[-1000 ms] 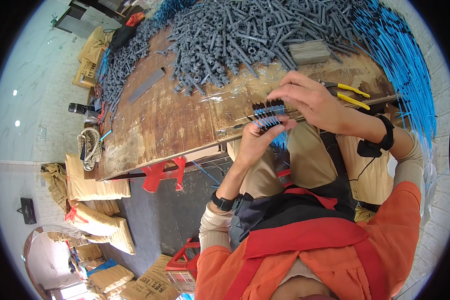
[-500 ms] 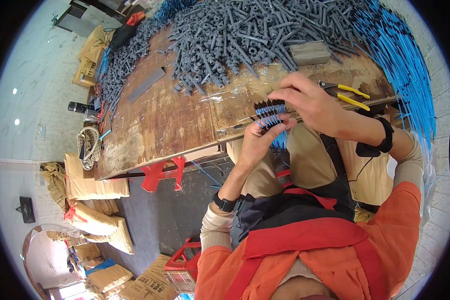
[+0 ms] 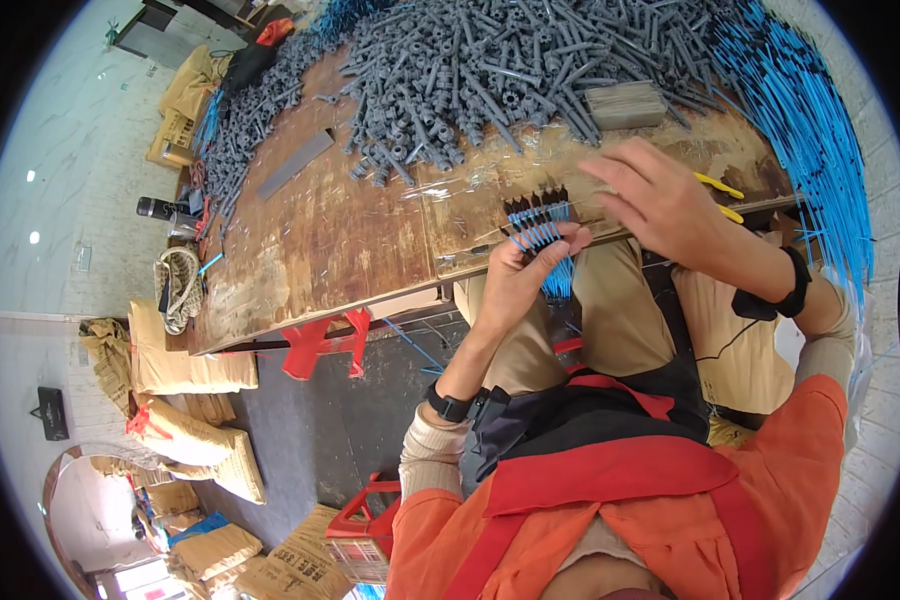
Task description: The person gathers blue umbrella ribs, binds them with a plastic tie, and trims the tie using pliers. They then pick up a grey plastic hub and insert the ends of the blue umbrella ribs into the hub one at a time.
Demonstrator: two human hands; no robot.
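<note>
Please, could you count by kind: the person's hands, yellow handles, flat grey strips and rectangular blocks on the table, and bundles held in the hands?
Hands: 2 (left hand, right hand)
Yellow handles: 2
Flat grey strip: 1
Rectangular block: 1
Blue bundle with black ends: 1, in the left hand
Total: 7

The left hand (image 3: 520, 275) grips with bent fingers (image 3: 577, 236), while the right hand (image 3: 662, 205) hovers apart, half open.
</note>
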